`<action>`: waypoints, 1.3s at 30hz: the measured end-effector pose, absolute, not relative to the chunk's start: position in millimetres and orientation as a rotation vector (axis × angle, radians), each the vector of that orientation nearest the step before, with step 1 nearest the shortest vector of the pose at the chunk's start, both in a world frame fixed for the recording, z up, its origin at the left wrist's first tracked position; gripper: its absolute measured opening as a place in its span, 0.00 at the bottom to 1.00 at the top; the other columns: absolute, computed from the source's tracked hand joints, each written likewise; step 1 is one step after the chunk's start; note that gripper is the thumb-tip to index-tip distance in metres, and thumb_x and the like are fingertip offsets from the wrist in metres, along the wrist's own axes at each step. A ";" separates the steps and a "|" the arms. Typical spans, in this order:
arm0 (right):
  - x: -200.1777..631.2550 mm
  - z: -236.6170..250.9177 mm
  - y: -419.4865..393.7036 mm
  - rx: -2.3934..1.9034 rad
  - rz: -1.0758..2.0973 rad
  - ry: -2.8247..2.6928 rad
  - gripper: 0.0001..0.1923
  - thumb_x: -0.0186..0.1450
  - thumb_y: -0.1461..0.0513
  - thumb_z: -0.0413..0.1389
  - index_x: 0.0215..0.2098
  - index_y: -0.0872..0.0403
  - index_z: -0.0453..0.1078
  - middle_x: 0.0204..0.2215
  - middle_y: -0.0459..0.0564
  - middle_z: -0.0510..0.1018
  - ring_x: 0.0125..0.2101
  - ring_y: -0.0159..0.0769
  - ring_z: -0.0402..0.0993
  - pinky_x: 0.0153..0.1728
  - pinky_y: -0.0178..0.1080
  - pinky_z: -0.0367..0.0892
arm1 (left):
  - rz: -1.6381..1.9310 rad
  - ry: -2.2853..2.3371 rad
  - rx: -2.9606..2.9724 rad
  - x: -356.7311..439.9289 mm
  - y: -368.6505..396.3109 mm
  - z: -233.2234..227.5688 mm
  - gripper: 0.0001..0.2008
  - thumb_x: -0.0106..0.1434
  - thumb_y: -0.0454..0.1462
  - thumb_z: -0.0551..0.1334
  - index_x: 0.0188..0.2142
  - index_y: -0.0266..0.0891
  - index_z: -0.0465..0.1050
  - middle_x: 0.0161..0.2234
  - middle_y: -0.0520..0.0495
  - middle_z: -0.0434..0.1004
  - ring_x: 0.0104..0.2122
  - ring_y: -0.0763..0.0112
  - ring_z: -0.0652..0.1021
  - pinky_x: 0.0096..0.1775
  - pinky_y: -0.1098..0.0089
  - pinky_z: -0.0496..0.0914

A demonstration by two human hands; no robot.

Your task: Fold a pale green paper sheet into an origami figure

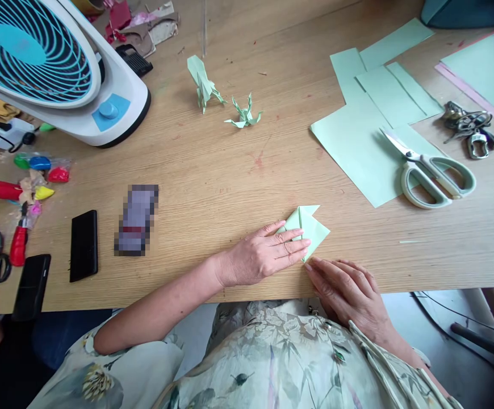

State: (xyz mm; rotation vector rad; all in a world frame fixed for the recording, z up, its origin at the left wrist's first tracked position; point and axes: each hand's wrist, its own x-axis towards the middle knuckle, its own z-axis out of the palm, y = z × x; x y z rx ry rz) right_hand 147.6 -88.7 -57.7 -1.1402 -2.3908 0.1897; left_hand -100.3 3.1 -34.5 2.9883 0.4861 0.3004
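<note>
Near the front edge of the wooden table [230, 187], a folded piece of pale green paper [313, 227] is laid flat, with a small pointed flap raised at its upper corner. It is pressed down by the left hand [264, 253], whose flat, outstretched fingers [292, 241] are spread over the paper's left half; nothing is pinched or grasped. The right hand [347, 287] is placed just below and to the right, palm down and uncurled, its fingertips [310, 266] set at the paper's lowest corner, touching or nearly so, at the table edge. The right part of the paper is left uncovered.

Farther back, two finished folded paper figures [204, 85] are seen standing near each other in the middle of the table. To the right, loose green sheets [358, 142] are spread, with scissors [432, 173] laid on them and a bunch of keys [471, 128] beside. To the left, a black phone [84, 245] is laid flat, and a white fan [55, 68] is stood at the far left corner among small coloured tools [17, 244].
</note>
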 end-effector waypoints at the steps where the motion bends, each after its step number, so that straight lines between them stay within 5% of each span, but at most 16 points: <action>1: 148.0 -58.0 -89.5 -1.136 0.181 -2.390 0.19 0.69 0.70 0.55 0.58 0.58 0.68 0.51 0.59 0.78 0.49 0.45 0.70 0.53 0.48 0.63 | 0.294 0.483 2.990 -100.3 3.8 -34.4 0.19 0.73 0.30 0.51 0.59 0.37 0.70 0.63 0.46 0.69 0.65 0.63 0.67 0.66 0.54 0.61; 16: 143.4 -57.6 -77.7 -1.165 0.113 -2.414 0.12 0.69 0.66 0.55 0.51 0.54 0.72 0.48 0.57 0.79 0.39 0.41 0.72 0.43 0.46 0.64 | 0.324 0.497 2.965 -102.3 3.6 -35.8 0.19 0.73 0.30 0.50 0.60 0.36 0.69 0.64 0.47 0.66 0.65 0.62 0.66 0.68 0.52 0.55; 24: 143.6 -60.2 -72.5 -1.011 0.183 -2.447 0.16 0.71 0.68 0.51 0.56 0.58 0.70 0.57 0.58 0.75 0.56 0.44 0.69 0.56 0.49 0.62 | 0.259 0.549 2.861 -106.2 3.2 -38.1 0.20 0.73 0.31 0.50 0.61 0.37 0.67 0.65 0.45 0.65 0.68 0.60 0.61 0.68 0.45 0.47; 34: 144.7 -73.5 -74.0 -1.008 0.243 -2.401 0.28 0.71 0.69 0.52 0.68 0.59 0.56 0.56 0.58 0.76 0.55 0.42 0.72 0.58 0.48 0.65 | 0.281 0.593 2.766 -106.0 7.4 -31.4 0.19 0.74 0.33 0.50 0.62 0.36 0.65 0.64 0.39 0.66 0.66 0.64 0.64 0.68 0.51 0.51; 39: 143.4 -68.8 -70.7 -0.985 0.208 -2.396 0.26 0.72 0.68 0.50 0.67 0.57 0.59 0.56 0.56 0.76 0.55 0.41 0.72 0.58 0.47 0.65 | 0.316 0.651 2.841 -114.0 15.4 -31.6 0.21 0.74 0.35 0.52 0.63 0.32 0.63 0.65 0.38 0.65 0.67 0.61 0.62 0.68 0.51 0.50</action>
